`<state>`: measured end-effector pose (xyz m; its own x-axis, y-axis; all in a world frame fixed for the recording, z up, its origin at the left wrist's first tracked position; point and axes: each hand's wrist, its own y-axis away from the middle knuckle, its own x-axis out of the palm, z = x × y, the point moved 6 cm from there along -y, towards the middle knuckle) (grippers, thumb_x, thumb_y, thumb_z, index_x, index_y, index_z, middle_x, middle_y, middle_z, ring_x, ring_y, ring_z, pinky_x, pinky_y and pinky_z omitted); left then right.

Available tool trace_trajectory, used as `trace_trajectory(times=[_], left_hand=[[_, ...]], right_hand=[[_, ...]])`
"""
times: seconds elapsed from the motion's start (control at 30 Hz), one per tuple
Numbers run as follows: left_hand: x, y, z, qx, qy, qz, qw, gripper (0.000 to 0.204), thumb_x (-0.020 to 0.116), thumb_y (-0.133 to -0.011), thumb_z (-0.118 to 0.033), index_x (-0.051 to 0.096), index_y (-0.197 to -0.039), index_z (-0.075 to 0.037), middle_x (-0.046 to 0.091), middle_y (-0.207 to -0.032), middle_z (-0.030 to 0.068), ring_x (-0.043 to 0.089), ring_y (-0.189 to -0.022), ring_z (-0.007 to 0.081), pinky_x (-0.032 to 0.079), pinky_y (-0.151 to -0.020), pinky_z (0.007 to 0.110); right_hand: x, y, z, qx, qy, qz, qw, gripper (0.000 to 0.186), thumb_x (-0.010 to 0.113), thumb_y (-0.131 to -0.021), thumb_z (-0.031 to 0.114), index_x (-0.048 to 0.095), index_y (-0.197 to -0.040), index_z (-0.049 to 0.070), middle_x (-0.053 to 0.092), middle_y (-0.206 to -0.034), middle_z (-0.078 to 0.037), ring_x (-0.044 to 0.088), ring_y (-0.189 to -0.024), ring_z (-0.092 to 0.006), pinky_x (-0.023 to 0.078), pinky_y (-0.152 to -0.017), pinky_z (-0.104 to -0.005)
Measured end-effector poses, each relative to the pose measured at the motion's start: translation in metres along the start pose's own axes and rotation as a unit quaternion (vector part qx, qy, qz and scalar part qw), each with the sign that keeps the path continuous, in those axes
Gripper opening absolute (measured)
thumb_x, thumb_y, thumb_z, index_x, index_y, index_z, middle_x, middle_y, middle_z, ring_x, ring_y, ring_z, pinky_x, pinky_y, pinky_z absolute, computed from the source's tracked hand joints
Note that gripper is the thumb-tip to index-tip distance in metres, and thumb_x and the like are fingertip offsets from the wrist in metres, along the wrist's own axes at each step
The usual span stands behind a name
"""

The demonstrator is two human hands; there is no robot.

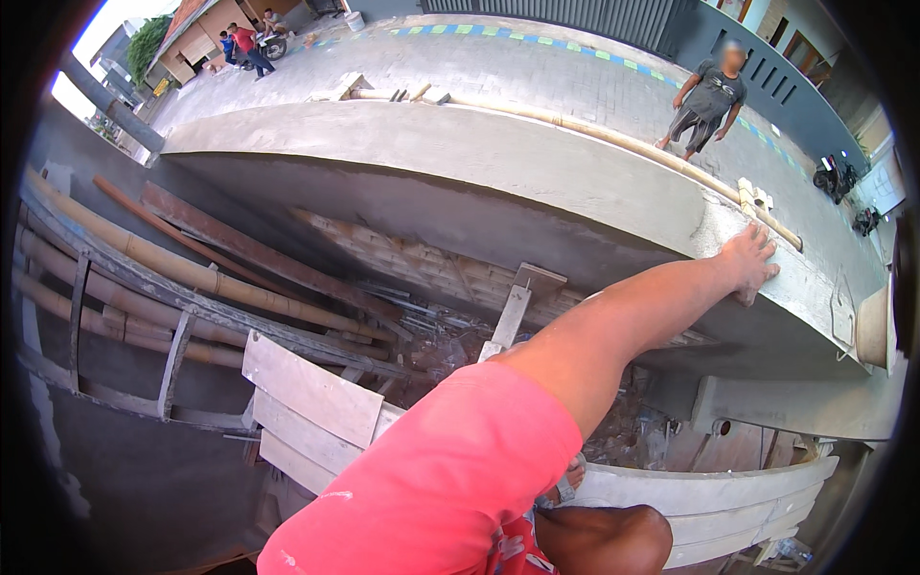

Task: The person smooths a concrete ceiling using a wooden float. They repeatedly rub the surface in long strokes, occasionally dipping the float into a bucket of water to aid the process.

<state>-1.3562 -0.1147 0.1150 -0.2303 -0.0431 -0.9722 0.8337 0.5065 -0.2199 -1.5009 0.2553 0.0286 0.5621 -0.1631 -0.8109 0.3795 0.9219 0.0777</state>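
Note:
My left arm, in a pink-red sleeve (431,460), stretches forward and to the right. At its end my left hand (746,261) rests on the grey plastered top of a wall (661,196). Its fingers are spread and it holds nothing. A long bamboo pole (613,137) lies along the wall's far edge, just beyond my fingertips. My bent knee (613,539) shows at the bottom, with part of a foot (572,476) by the pale planks (709,489). My right hand is out of view.
A ladder-like frame (177,359) and bamboo poles (201,273) lean at left. Pale boards (311,388) stick up beside me. Debris (628,431) lies below. A bucket-like container (874,326) stands at far right. Beyond the wall, a person (711,91) stands on the paving.

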Motion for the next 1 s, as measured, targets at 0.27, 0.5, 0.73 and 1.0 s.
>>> trace_trajectory(times=[0.27,0.5,0.73,1.0], left_hand=[[-0.006,0.000,-0.003,0.015,0.006,0.002,1.000,0.079,0.062,-0.075,-0.042,0.035,-0.145,-0.016,0.027,-0.150,0.0197,0.020,-0.140,0.0407,0.015,-0.112,0.054],[-0.020,0.017,-0.024,0.081,-0.032,-0.099,0.991,0.076,0.064,-0.077,-0.036,0.035,-0.144,-0.014,0.030,-0.147,0.0228,0.023,-0.137,0.0437,0.018,-0.111,0.056],[-0.004,0.192,-0.104,0.252,0.231,0.034,0.939,0.056,0.058,-0.085,-0.022,0.041,-0.138,-0.011,0.056,-0.108,0.0128,0.054,-0.109,0.0297,0.024,-0.109,0.055],[0.127,0.425,0.038,-0.381,0.426,0.099,0.814,0.049,0.054,-0.080,-0.014,0.052,-0.127,-0.002,0.061,-0.116,0.0221,0.059,-0.107,0.0372,0.046,-0.094,0.043]], right_hand=[[-0.021,0.008,-0.012,0.019,0.012,-0.018,1.000,0.027,0.057,-0.088,0.015,0.060,-0.106,-0.004,0.064,-0.096,-0.012,0.060,-0.083,-0.0222,0.049,-0.075,-0.0362],[-0.046,0.021,-0.044,0.037,0.024,-0.038,0.998,0.026,0.056,-0.088,0.016,0.061,-0.104,-0.004,0.064,-0.094,-0.012,0.059,-0.081,-0.0217,0.048,-0.073,-0.0364],[0.004,-0.014,-0.030,0.087,0.099,0.108,0.985,0.022,0.061,-0.084,0.008,0.063,-0.099,-0.007,0.066,-0.089,-0.015,0.059,-0.081,-0.0260,0.046,-0.076,-0.0372],[0.031,-0.045,0.123,-0.031,-0.148,0.218,0.964,0.049,0.065,-0.081,0.012,0.046,-0.123,-0.005,0.059,-0.091,-0.015,0.058,-0.084,-0.0212,0.046,-0.078,-0.0351]])
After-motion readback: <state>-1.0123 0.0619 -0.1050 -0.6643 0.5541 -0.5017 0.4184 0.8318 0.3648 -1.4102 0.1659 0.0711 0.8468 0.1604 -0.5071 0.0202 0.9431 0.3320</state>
